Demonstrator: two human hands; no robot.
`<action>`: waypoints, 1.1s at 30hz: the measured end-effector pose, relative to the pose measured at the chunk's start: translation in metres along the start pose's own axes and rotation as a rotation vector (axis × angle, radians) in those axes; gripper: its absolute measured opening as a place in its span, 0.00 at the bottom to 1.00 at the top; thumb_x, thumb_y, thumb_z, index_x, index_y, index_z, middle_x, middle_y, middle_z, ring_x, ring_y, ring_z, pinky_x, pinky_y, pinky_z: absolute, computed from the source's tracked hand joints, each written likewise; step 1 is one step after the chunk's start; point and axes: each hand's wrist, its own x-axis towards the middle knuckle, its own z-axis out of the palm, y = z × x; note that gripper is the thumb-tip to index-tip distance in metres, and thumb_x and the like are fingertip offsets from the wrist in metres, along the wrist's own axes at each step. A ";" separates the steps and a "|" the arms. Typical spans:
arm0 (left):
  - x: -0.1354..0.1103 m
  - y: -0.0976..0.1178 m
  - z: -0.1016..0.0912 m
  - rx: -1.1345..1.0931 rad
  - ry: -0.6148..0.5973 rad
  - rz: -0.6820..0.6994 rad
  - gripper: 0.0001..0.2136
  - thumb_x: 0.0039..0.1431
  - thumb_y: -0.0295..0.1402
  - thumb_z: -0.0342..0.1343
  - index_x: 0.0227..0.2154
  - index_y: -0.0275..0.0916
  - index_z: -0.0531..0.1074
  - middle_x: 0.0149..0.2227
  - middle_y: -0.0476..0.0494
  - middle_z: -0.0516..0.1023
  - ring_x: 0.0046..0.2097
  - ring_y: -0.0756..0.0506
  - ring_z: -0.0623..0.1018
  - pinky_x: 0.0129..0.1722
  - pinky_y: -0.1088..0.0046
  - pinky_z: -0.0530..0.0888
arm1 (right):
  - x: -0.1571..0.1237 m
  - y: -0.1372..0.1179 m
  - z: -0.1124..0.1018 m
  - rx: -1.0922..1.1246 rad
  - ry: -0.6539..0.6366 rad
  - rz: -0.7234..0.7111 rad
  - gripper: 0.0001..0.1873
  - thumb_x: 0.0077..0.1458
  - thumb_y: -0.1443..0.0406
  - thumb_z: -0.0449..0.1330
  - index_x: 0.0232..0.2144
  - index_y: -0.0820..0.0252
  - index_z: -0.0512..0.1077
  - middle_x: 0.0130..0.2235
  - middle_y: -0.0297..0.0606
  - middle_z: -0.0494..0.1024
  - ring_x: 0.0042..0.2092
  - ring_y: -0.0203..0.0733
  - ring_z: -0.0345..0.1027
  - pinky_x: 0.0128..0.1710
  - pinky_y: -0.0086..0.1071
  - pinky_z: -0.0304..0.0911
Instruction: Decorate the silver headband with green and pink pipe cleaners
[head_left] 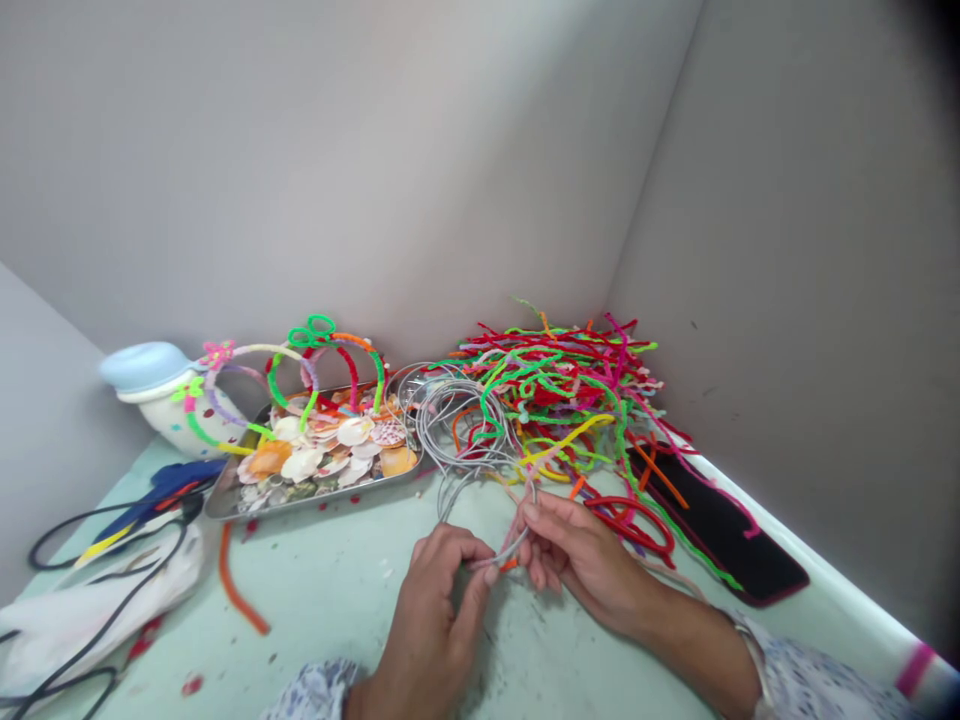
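Note:
A grey wire (514, 548) curves between my two hands in a short arc. My left hand (439, 615) pinches it between thumb and forefinger at its lower end. Further up the arc, the fingers of my right hand (585, 560) close on the same wire. A pale pink pipe cleaner (534, 468) runs down to my right fingertips; whether it is wound on the wire I cannot tell. Just beyond my hands lies a loose coil of grey wire (431, 440). Red pipe cleaners bent into a loop (660, 520) lie beside my right hand.
Behind the coil rises a heap of coloured pipe cleaners (555, 375). A metal tray (322, 508) of seashells (304, 464) stands left, with pipe-cleaner hoops (352, 350) over it. Nearby are a white bottle (184, 415), a blue tool (161, 488), black cords (112, 600) and a dark phone (750, 560).

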 end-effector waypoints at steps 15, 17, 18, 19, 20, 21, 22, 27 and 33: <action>0.000 -0.001 0.000 -0.005 -0.041 0.006 0.11 0.66 0.34 0.42 0.31 0.38 0.65 0.32 0.44 0.69 0.36 0.45 0.70 0.37 0.68 0.66 | -0.002 -0.002 0.001 -0.203 -0.007 -0.061 0.20 0.57 0.50 0.58 0.30 0.63 0.69 0.20 0.32 0.73 0.19 0.29 0.62 0.19 0.22 0.54; 0.000 -0.002 -0.001 -0.027 0.003 -0.009 0.10 0.66 0.33 0.42 0.31 0.38 0.65 0.32 0.44 0.68 0.36 0.45 0.69 0.37 0.68 0.66 | -0.004 -0.002 0.002 -0.298 -0.018 -0.097 0.21 0.58 0.49 0.56 0.31 0.63 0.70 0.18 0.31 0.71 0.18 0.29 0.61 0.20 0.22 0.54; 0.000 -0.002 -0.001 -0.040 0.023 -0.018 0.10 0.66 0.33 0.42 0.32 0.38 0.65 0.33 0.45 0.68 0.36 0.45 0.69 0.37 0.69 0.66 | -0.005 -0.001 0.003 -0.338 -0.028 -0.112 0.22 0.58 0.49 0.55 0.32 0.63 0.70 0.19 0.31 0.71 0.18 0.29 0.61 0.20 0.22 0.54; 0.000 -0.001 -0.002 -0.053 0.042 -0.024 0.09 0.66 0.33 0.43 0.32 0.38 0.65 0.33 0.45 0.68 0.36 0.45 0.70 0.37 0.69 0.66 | -0.007 0.000 0.004 -0.366 -0.040 -0.128 0.22 0.58 0.49 0.55 0.33 0.63 0.71 0.21 0.32 0.73 0.19 0.29 0.61 0.20 0.22 0.54; 0.000 -0.001 -0.002 -0.066 0.058 -0.026 0.09 0.66 0.33 0.43 0.32 0.38 0.65 0.33 0.45 0.68 0.36 0.46 0.70 0.37 0.69 0.66 | -0.008 0.001 0.004 -0.386 -0.054 -0.142 0.21 0.58 0.49 0.55 0.34 0.63 0.71 0.24 0.34 0.75 0.19 0.29 0.61 0.20 0.22 0.54; 0.000 -0.001 -0.003 -0.077 0.073 -0.026 0.08 0.66 0.33 0.43 0.32 0.38 0.65 0.33 0.45 0.68 0.36 0.46 0.70 0.37 0.70 0.66 | -0.009 0.002 0.004 -0.406 -0.065 -0.155 0.21 0.58 0.49 0.55 0.35 0.62 0.71 0.28 0.36 0.76 0.20 0.28 0.62 0.20 0.23 0.55; 0.000 0.000 -0.003 -0.085 0.085 -0.022 0.08 0.66 0.33 0.44 0.33 0.38 0.65 0.33 0.46 0.68 0.36 0.46 0.70 0.37 0.70 0.67 | -0.011 0.003 0.004 -0.430 -0.073 -0.176 0.20 0.58 0.50 0.56 0.36 0.62 0.71 0.31 0.37 0.77 0.20 0.28 0.62 0.20 0.23 0.56; 0.000 0.001 -0.002 -0.112 0.141 -0.038 0.07 0.65 0.33 0.45 0.32 0.39 0.66 0.33 0.46 0.68 0.36 0.46 0.70 0.38 0.70 0.67 | -0.016 0.002 0.000 -0.795 -0.008 -0.434 0.15 0.60 0.56 0.55 0.32 0.60 0.74 0.26 0.36 0.76 0.24 0.34 0.65 0.24 0.27 0.60; 0.001 0.002 -0.002 -0.134 0.198 -0.059 0.07 0.65 0.34 0.46 0.32 0.40 0.66 0.32 0.47 0.68 0.35 0.46 0.70 0.36 0.72 0.67 | -0.027 -0.006 0.000 -1.128 -0.067 -0.863 0.06 0.56 0.65 0.59 0.39 0.57 0.72 0.35 0.40 0.80 0.34 0.42 0.75 0.36 0.33 0.66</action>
